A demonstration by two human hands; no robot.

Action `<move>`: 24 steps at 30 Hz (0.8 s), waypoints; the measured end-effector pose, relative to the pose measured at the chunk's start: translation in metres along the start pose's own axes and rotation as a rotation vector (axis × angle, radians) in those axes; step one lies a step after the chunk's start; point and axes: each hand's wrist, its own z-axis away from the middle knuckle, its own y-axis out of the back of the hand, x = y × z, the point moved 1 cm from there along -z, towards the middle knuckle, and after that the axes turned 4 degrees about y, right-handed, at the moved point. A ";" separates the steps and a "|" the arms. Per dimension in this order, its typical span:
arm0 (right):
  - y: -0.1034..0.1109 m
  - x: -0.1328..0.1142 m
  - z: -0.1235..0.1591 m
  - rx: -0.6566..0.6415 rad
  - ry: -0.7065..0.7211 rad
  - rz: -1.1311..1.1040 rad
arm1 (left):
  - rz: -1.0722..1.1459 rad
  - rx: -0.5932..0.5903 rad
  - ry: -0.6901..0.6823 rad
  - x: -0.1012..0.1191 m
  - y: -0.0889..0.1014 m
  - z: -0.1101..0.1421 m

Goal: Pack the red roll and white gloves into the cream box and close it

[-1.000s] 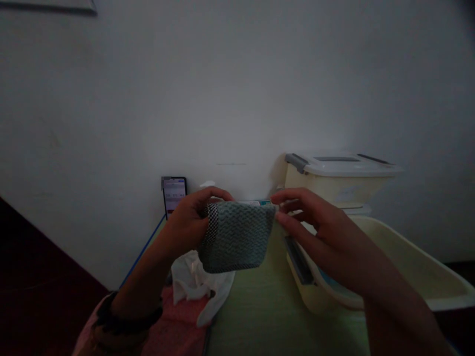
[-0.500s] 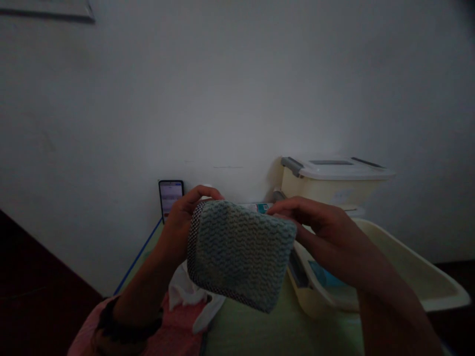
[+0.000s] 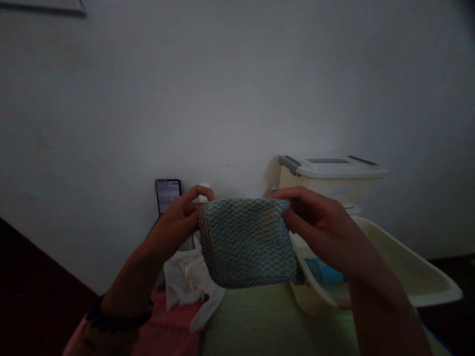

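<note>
A pale blue-green cloth (image 3: 248, 242) with a wavy texture and a dark checked border hangs folded in front of me, above the table. My left hand (image 3: 185, 210) pinches its upper left corner between thumb and fingers. At the upper right corner, my right hand (image 3: 315, 217) grips it the same way. The cloth's top edge is nearly level between the two hands. Below and behind it lies a crumpled white cloth or bag (image 3: 191, 282), resting partly on a pink-red cloth (image 3: 168, 321).
An open cream tub (image 3: 408, 267) stands at the right with a blue packet (image 3: 324, 272) inside. Behind it is a cream storage box (image 3: 326, 183) with a white lid. A phone (image 3: 168, 198) leans against the wall. The table (image 3: 256, 321) has a green cover.
The cloth has turned from tilted to nearly level, its top right corner rising. Both hands have shifted slightly and still hold it.
</note>
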 end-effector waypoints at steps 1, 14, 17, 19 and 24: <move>0.001 0.001 0.000 0.020 -0.006 -0.026 | 0.042 0.017 -0.005 -0.001 0.001 -0.001; 0.005 0.001 -0.001 0.113 0.144 0.018 | 0.146 0.038 -0.208 0.001 -0.002 -0.002; 0.003 0.002 -0.001 0.136 0.119 -0.048 | 0.117 0.080 -0.231 0.000 0.001 -0.004; 0.001 0.001 -0.001 0.145 0.082 -0.061 | 0.106 0.090 -0.202 0.001 0.001 -0.004; -0.004 -0.001 -0.001 0.173 0.019 -0.050 | 0.181 -0.002 -0.112 0.004 0.002 -0.005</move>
